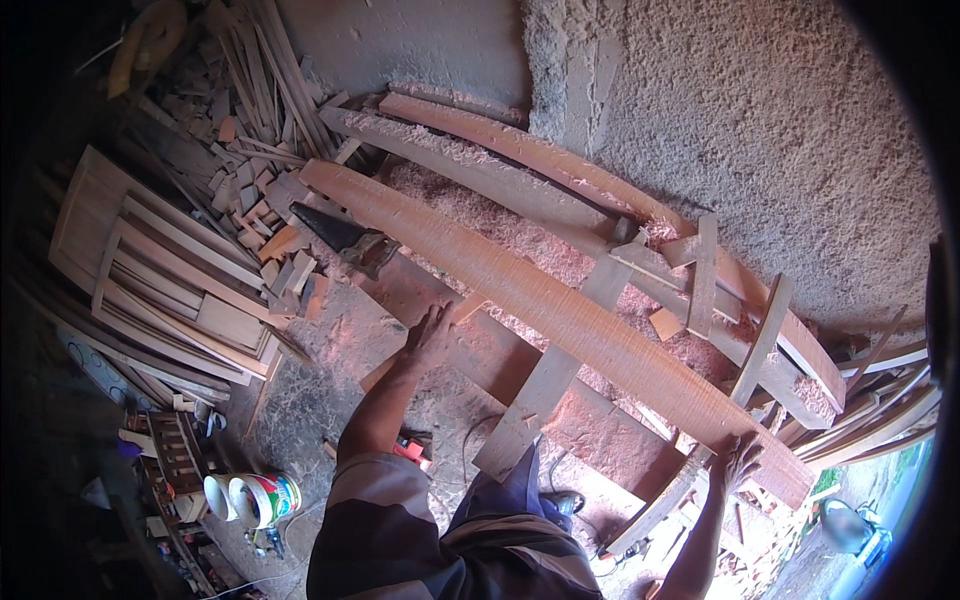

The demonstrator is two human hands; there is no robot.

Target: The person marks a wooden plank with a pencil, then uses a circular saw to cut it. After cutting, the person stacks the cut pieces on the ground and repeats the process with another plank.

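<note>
A long reddish-brown plank point(540, 305) runs diagonally across the middle, from upper left to lower right, over a pale wooden crosspiece point(535, 405). My right hand point(738, 466) lies on the plank near its lower right end, fingers spread. My left hand point(430, 332) is on the near side of the plank, fingers stretched out, over or against a short wood strip point(467, 307); whether it presses on the strip is unclear. Beyond my left hand, a handsaw point(345, 236) with a dark blade lies on the dusty bench board point(425, 290).
Behind the plank, long boards point(520, 180) and pink shavings lie along a rough wall point(740, 130). Offcuts point(265, 215) pile up at upper left, beside a wooden panel frame point(180, 270). White buckets point(262, 498), a red tool point(412, 450) and cords are on the floor.
</note>
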